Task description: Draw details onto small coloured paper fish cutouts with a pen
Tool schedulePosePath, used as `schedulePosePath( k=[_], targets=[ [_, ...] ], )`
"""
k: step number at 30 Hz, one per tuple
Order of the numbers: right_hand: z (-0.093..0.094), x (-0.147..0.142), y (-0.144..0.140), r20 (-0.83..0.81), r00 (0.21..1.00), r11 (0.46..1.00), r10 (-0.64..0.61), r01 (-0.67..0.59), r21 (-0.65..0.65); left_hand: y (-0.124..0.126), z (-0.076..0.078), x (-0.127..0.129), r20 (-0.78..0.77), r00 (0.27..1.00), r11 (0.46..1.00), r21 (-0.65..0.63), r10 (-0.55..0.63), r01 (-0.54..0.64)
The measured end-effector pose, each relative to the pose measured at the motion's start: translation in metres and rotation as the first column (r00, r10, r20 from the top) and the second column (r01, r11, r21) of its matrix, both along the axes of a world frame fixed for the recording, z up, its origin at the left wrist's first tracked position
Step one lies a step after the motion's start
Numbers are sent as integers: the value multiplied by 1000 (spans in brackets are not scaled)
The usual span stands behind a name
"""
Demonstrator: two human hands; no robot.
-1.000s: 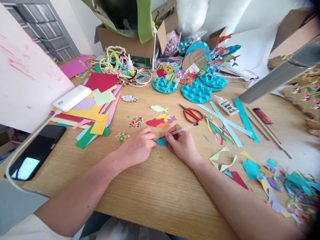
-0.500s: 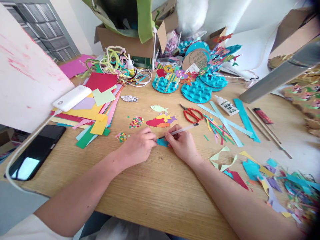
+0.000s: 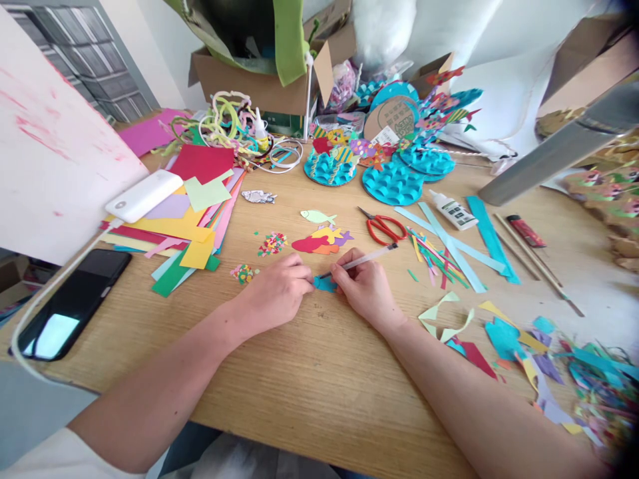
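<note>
A wooden worktop [image 3: 319, 372] is carrying craft clutter. At its far edge a cardboard box [image 3: 259, 80] is standing open, holding green sheets that are sticking up out of it; the rest of its contents cannot be told. A fan of coloured paper sheets [image 3: 190, 219] is lying toward the left edge, with a white power bank [image 3: 144, 195] resting on it and a black phone [image 3: 70, 303] nearer the left corner. Red-handled scissors [image 3: 384, 227] and a small glue bottle [image 3: 453, 210] are lying toward the far right.

Near the middle, the left hand [image 3: 277, 289] is pressing its fingers down on a small teal paper piece [image 3: 325, 284], which is lying flat on the worktop between both hands. The right hand [image 3: 367, 286] is gripping a clear-barrelled pen [image 3: 362, 260] in closed fingers; its long axis is slanting from the tip on the teal piece up toward the far right edge. Just beyond, a cluster of paper fish [image 3: 322, 241] is lying.
</note>
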State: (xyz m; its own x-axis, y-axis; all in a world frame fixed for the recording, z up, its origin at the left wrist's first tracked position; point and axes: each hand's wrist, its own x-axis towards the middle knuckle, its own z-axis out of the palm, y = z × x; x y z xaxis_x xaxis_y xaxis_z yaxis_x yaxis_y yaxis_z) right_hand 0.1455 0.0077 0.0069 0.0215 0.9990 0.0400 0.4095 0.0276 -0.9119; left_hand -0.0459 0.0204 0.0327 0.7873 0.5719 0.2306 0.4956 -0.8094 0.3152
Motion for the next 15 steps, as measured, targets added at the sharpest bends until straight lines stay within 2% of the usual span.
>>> schedulePosePath(
  k=[15],
  targets=[
    [-2, 1, 0, -9, 1000, 1000, 4, -4, 9, 0, -1, -1, 0, 1000, 1000, 1, -1, 1]
  ],
)
